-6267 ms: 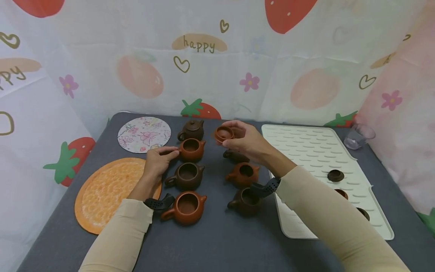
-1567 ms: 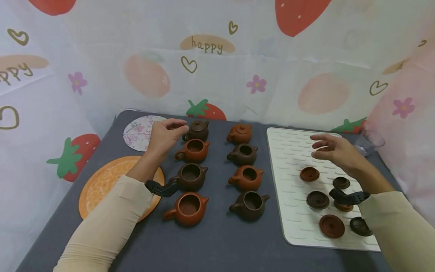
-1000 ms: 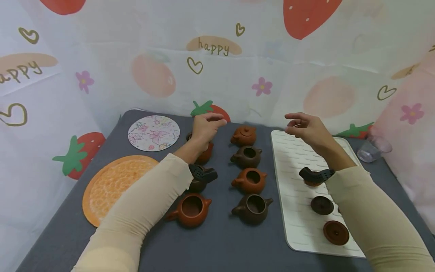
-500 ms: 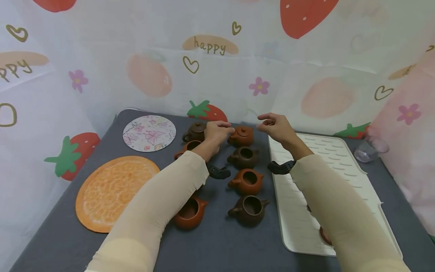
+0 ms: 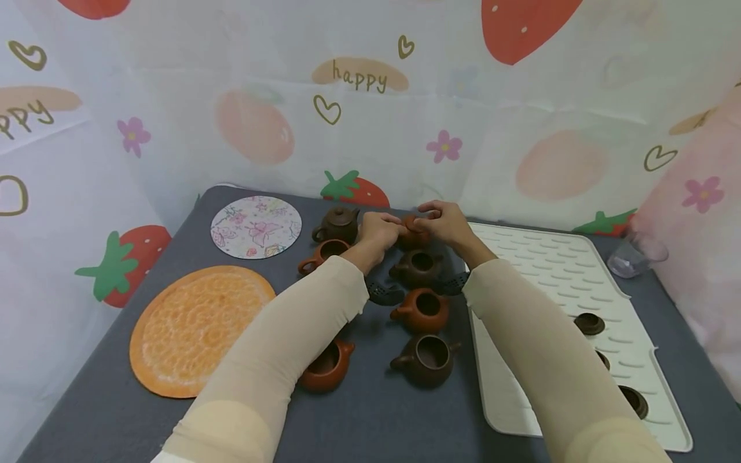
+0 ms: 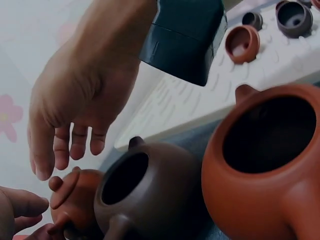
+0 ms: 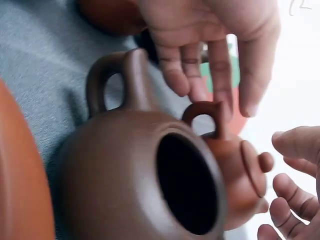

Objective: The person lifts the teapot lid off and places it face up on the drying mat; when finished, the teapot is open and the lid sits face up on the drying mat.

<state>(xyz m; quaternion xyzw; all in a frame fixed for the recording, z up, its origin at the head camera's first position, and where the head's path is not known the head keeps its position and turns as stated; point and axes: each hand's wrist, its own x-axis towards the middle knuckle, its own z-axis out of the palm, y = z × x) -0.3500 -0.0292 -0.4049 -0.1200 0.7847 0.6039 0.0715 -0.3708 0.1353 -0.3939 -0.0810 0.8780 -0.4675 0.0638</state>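
Note:
At the back of the right-hand row stands a small reddish-brown teapot [image 7: 235,172] with its lid [image 7: 255,168] on. Beside its handle [image 7: 212,112] is my left hand [image 5: 379,233], its thumb apart from the handle and a fingertip by it; whether they touch I cannot tell. My right hand [image 5: 447,225] hovers at the lid's other side with loosely bent fingers, the thumb [image 7: 295,142] a little off the knob [image 7: 266,162]. Nearer along this row come a lidless dark brown teapot [image 5: 418,269], a lidless reddish one [image 5: 421,312] and another lidless dark one [image 5: 425,363].
A second row on the left has a lidded dark teapot [image 5: 338,224] and lidless ones, partly behind my left arm. To the right lies a white ridged mat [image 5: 585,270] with several lids [image 5: 589,323], beside a clear cup [image 5: 631,256]. Two round mats, floral [image 5: 255,226] and orange [image 5: 197,328], lie left.
Earlier my right hand held the reddish lidless-looking teapot's back-row neighbour area; since then both hands have moved in to the lidded reddish teapot, the right from over the mat, the left from the left row.

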